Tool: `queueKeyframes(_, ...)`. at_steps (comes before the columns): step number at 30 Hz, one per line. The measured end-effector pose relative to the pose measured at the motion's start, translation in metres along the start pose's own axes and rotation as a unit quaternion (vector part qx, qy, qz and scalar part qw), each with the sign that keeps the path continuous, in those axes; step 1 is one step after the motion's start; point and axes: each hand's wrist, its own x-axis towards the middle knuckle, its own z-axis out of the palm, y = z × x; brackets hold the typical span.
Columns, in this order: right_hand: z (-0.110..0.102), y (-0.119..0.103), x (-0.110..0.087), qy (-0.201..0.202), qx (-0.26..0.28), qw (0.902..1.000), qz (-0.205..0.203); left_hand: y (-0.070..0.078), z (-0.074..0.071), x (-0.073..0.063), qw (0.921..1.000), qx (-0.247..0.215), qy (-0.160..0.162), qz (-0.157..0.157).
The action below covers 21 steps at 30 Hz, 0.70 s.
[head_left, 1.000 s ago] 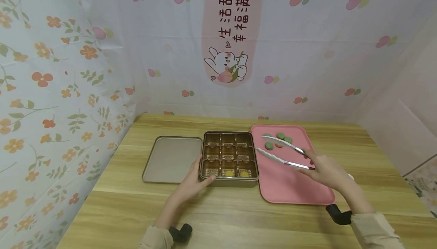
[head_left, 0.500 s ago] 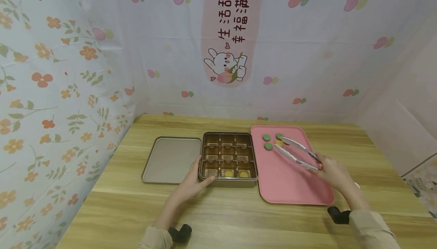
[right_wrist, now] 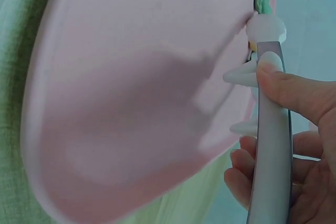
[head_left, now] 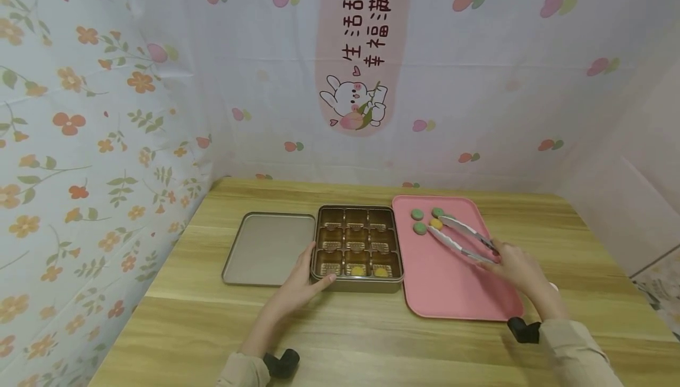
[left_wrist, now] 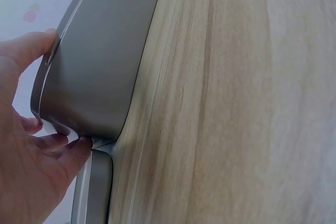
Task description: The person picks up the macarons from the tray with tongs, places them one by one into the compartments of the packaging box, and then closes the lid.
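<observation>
My left hand [head_left: 304,278] grips the near left corner of a bronze metal box [head_left: 357,284], thumb on its front rim and fingers along its side. The box is divided into several compartments, and two in the front row each hold a yellow round piece [head_left: 381,272]. My right hand [head_left: 515,266] holds metal tongs [right_wrist: 270,145] with pale scalloped tips. Over the pink tray [head_left: 451,292], the parted tips reach the yellow cookie-like round [head_left: 436,224], one on its far side and one on its near side. Several green rounds [head_left: 420,228] lie around it.
A flat metal lid [head_left: 271,248] lies left of the box on the wooden table [head_left: 345,340]. The box stands close against the tray's left edge. A patterned cloth [head_left: 255,98] hangs behind the table.
My right hand has moved the tongs rightward, and their tips have drawn closer together around the yellow round, which is now uncovered. My left hand has stayed at the box corner.
</observation>
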Motion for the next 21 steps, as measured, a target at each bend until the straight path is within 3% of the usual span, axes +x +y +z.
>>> queueKeyframes(14, 0.0051, 0.0021, 0.0009, -0.001, 0.004, 1.0000, -0.003, -0.0011, 0.0003, 0.0004, 1.0000, 0.005, 0.001, -0.004)
queueKeyframes(21, 0.0006, -0.0041, -0.0034, 0.018, -0.001, 0.9997, -0.014, -0.0015, 0.0000, 0.0004, 1.0000, 0.001, 0.001, -0.004)
